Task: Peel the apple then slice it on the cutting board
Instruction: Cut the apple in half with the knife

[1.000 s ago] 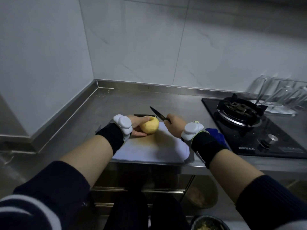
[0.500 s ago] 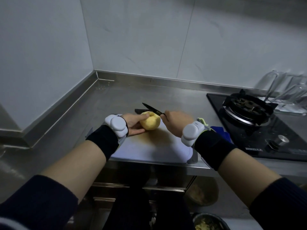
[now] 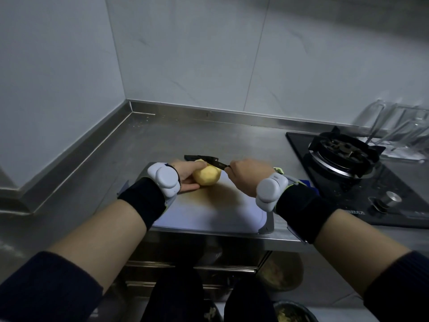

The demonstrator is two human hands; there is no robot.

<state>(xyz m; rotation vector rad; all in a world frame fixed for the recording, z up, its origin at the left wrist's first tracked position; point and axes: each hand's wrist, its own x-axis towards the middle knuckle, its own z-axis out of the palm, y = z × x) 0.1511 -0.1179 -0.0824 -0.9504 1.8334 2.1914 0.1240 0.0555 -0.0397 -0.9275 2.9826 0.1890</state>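
A peeled, pale yellow apple [image 3: 207, 175] rests on the far part of the white cutting board [image 3: 209, 214]. My left hand [image 3: 186, 175] holds the apple from its left side, fingers curled round it. My right hand [image 3: 249, 176] grips the handle of a black knife [image 3: 214, 162]. The blade lies low across the apple's top, pointing left. The knife handle is hidden inside my fist.
A black peeler-like tool [image 3: 193, 156] lies on the steel counter just behind the apple. A gas hob [image 3: 343, 156] with a knob [image 3: 392, 198] stands at the right, a glass rack [image 3: 399, 135] behind it. A blue thing [image 3: 306, 183] lies by my right wrist. Bowls sit below the counter.
The knife blade has come down and leftward from above the apple onto its top. My right hand moved left with it. My left hand keeps its hold on the apple.
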